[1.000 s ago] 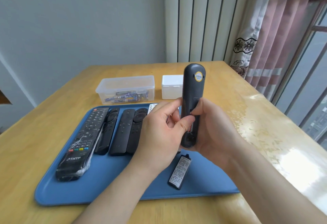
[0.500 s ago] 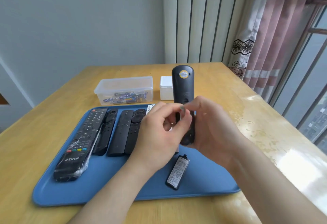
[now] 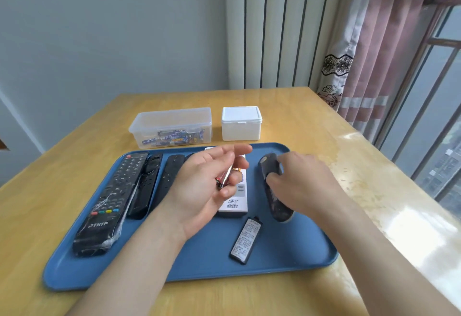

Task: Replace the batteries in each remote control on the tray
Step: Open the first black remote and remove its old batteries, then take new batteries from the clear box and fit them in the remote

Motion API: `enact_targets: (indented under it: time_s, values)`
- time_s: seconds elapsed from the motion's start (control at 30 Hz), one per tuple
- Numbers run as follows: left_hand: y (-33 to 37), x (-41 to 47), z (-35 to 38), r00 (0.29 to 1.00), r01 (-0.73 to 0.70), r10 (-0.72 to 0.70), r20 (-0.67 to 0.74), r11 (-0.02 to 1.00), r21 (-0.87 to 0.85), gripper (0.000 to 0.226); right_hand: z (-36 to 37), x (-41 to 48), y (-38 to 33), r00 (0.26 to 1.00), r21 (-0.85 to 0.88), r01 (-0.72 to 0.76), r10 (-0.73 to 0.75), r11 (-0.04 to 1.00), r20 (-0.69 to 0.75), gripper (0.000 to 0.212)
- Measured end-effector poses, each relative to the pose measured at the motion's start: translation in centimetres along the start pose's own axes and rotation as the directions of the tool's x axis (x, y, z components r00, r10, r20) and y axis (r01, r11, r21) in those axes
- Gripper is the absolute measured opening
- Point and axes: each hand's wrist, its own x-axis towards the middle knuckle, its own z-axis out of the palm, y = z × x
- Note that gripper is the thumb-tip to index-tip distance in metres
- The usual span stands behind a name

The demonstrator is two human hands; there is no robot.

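A blue tray [image 3: 199, 261] carries several remotes. My left hand [image 3: 207, 186] hovers palm up over the tray's middle and holds batteries [image 3: 225, 178] between its curled fingers. My right hand [image 3: 299, 183] grips a black remote [image 3: 270, 166] that lies on the tray's right side, back up. That remote's loose battery cover [image 3: 245, 239] lies near the tray's front. A white remote [image 3: 234, 203] shows partly under my left hand. At the left lie a large wrapped black remote [image 3: 112, 201] and slimmer black remotes [image 3: 147, 186].
Behind the tray stand a clear lidded box of batteries [image 3: 172, 127] and a small white lidded box [image 3: 241, 123]. The wooden table [image 3: 374, 191] extends right toward a window and pink curtain [image 3: 369, 54]. A wall rises behind.
My right hand has lowered the black remote from upright in the air down onto the tray. My left hand has come away from it with batteries in its fingers.
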Motion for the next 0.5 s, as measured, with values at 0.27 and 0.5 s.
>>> enact_targets:
  time_s: [0.27, 0.5]
  values:
    - [3.4, 2.2, 0.4, 0.985, -0.116, 0.168, -0.036, 0.804, 0.583, 0.037, -1.8, 1.6, 0.8, 0.999, -0.015, 0.029, -0.03, 0.999, -0.044, 0.032]
    - [4.9, 10.4, -0.7, 0.932, -0.031, 0.363, -0.004, 0.09, 0.995, 0.024, -2.9, 9.1, 1.6, 0.978, 0.545, -0.023, -0.093, 0.838, 0.185, 0.07]
